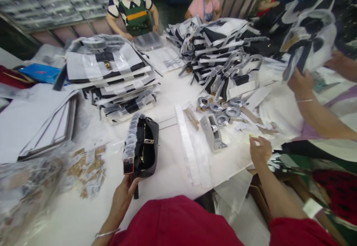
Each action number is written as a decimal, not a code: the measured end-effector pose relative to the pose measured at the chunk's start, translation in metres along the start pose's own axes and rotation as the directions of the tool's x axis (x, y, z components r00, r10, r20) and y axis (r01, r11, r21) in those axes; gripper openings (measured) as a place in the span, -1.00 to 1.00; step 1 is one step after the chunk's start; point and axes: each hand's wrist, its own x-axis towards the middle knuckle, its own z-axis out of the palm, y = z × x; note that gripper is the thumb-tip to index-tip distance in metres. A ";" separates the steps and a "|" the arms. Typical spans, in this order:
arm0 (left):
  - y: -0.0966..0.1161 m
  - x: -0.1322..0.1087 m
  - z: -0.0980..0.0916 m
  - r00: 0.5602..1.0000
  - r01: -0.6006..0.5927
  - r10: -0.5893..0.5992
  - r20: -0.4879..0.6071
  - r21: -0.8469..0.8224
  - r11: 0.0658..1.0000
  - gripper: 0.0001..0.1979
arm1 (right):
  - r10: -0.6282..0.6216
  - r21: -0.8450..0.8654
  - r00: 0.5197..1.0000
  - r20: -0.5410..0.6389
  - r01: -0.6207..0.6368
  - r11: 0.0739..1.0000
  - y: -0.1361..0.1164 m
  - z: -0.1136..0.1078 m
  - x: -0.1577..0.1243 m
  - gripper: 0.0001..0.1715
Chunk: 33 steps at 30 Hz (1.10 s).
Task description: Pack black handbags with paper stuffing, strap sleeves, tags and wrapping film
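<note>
Handbag (149, 151) (black) at left hand (122, 194)

Left hand (122, 194) gripping the near end of an open black handbag (151, 158) on a white surface (170, 179), right hand (261, 151) near a grey dispenser (210, 133), stacked bags (103, 65) beyond, co-workers (136, 13) opposite

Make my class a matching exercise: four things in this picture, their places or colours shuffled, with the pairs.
1. Left hand
2. Right hand
3. Tags
4. Dispenser

A. Grey, just right of the white strips
B. Scattered left of the open bag
C. At the open bag's near end
D. Right of the dispenser

Pairs: 1-C, 2-D, 3-B, 4-A
</note>
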 end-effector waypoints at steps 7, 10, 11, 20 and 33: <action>-0.004 -0.006 0.006 0.988 -0.039 0.046 0.148 -0.049 0.998 -0.54 | -0.155 0.265 0.918 0.366 0.057 0.963 -0.053 0.002 -0.164 -0.50; -0.008 -0.008 0.004 0.979 -0.085 0.098 0.177 -0.077 0.993 -0.56 | -0.184 0.253 0.881 0.436 0.076 0.965 -0.069 0.015 -0.203 -0.57; -0.011 -0.008 0.003 0.977 -0.100 0.113 0.180 -0.083 0.992 -0.57 | -0.195 0.240 0.878 0.437 0.095 0.966 -0.071 0.020 -0.209 -0.60; -0.056 -0.023 -0.011 0.955 -0.102 0.089 0.285 0.033 0.994 -0.64 | -0.099 0.063 0.867 0.488 0.078 0.995 -0.073 0.031 -0.211 -0.64; 0.052 -0.041 0.013 0.710 -0.042 0.427 0.561 -0.571 0.820 -0.61 | -0.262 0.529 0.838 0.479 -0.037 0.847 -0.144 -0.015 -0.273 -0.42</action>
